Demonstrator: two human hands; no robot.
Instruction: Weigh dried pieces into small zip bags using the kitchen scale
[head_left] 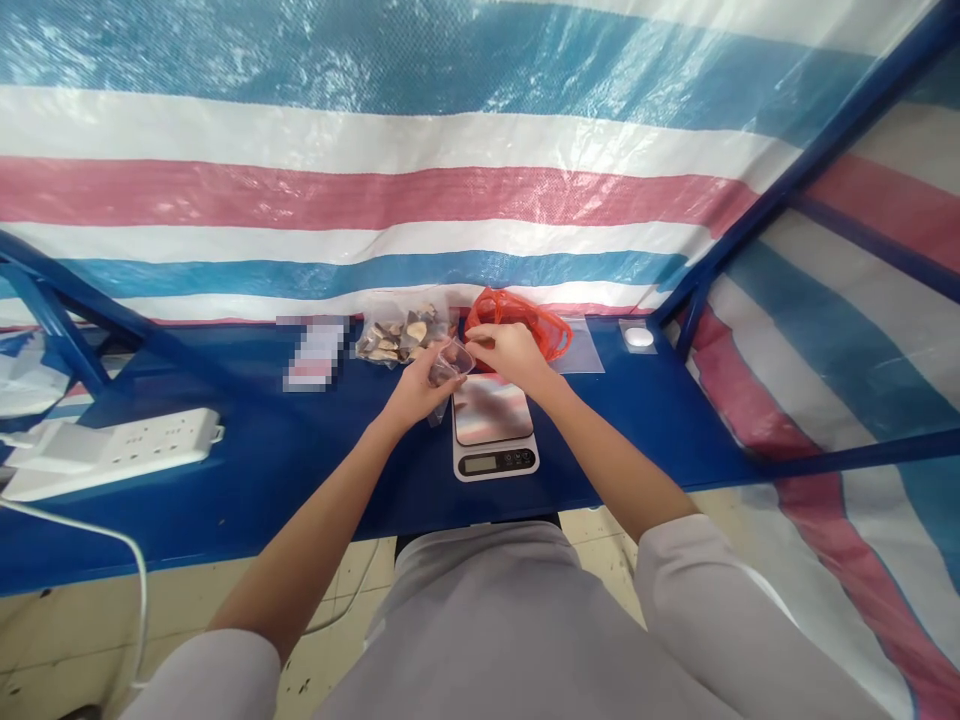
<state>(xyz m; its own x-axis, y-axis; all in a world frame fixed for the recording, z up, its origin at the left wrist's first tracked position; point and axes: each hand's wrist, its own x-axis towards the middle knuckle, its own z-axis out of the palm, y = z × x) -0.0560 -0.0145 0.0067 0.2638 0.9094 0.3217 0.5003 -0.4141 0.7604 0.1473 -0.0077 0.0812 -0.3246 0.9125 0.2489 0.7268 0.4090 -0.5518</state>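
My left hand (421,384) is closed around a small clear plastic bag (452,362), holding its mouth up above the far edge of a white digital kitchen scale (495,440). My right hand (507,350) is pinched at the bag's rim, fingers together; what it pinches besides the bag is too small to make out. Just behind my hands lie a clear bag of brown dried slices (397,335) and a red mesh bag (544,325). The scale's steel platform carries nothing.
The blue table (262,460) also holds a white power strip (127,445) at the left, a blurred card (311,352), flat clear bags (585,345) and a small white round item (638,337). Striped tarp and blue frame bars enclose the back and right.
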